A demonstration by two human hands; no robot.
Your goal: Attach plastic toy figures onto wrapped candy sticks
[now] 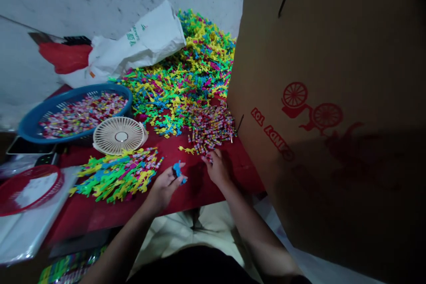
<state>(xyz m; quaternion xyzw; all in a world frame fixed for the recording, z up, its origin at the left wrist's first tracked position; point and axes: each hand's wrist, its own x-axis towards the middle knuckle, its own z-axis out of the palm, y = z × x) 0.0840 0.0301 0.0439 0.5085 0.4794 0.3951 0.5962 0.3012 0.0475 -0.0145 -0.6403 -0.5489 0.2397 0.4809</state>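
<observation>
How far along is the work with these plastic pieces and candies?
Done, it seems: a small heap of plastic pieces with candies at front left. In hand: the left hand holds a blue plastic piece, the right hand touches loose wrapped candies. Left: a bigger heap of bare plastic pieces and a blue basket full of candies.

You | hands: your left hand (162, 190) and right hand (217, 168) bare | arms: left forearm (123, 248) and right forearm (256, 235) bare | torso: dark garment (189, 268) at lower edge | lap: pale cream fabric (186, 230), shorts or cloth unclear
</observation>
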